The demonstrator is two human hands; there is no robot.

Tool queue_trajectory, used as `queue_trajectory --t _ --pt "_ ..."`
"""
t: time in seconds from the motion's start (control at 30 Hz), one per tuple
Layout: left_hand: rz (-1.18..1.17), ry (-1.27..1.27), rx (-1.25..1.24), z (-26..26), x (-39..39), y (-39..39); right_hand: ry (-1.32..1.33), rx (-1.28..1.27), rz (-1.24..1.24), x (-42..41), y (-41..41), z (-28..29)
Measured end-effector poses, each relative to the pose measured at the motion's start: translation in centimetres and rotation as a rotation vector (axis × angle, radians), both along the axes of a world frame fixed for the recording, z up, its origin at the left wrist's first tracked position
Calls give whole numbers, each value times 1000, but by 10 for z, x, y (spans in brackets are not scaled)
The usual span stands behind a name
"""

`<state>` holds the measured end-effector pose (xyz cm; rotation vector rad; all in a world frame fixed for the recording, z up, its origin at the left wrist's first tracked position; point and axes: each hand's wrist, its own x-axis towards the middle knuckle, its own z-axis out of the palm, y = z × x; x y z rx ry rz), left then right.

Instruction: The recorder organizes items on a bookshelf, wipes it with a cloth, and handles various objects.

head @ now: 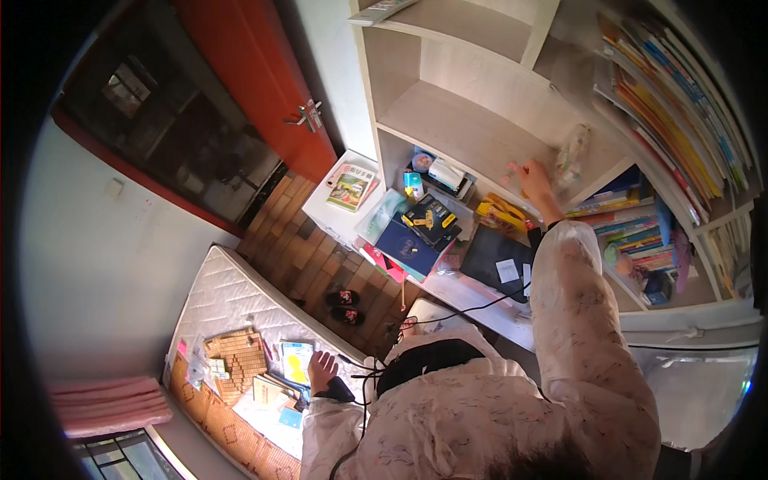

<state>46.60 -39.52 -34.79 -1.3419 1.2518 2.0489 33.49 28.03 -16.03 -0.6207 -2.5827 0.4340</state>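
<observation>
My right hand (535, 185) reaches over the lower shelf board (465, 117) of a pale wooden bookcase. A small pinkish-red item or mark (512, 166) shows at its fingertips; I cannot tell whether it is held. Beside that hand, a clear plastic bag or bottle (575, 150) leans against the shelf divider. Below the wrist lies a yellow snack packet (503, 213). My left hand (323, 369) hangs low at the mattress side, palm up, with its fingers apart and nothing in it. A booklet with a yellow picture (296, 363) lies close by it.
Stacked folders and a dark blue book (408, 245) crowd the desk, beside a black laptop-like slab (489, 255). Books (678, 120) fill the right shelves. A cable (474, 309) crosses before my body. Slippers (345, 306) lie on the floor near the mattress (240, 288). A red door (258, 78) stands ajar.
</observation>
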Motion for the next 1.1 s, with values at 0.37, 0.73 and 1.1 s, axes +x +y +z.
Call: queue_trajectory --t 0.37,0.73,1.1 --pt "62 4 12 3 6 -3 -302 20 2 -18 -10 15" --pt "28 8 45 -4 -8 4 236 -936 -206 48 -27 0" --pt "-12 -8 -4 9 -16 4 -169 -150 -249 58 -45 -8"
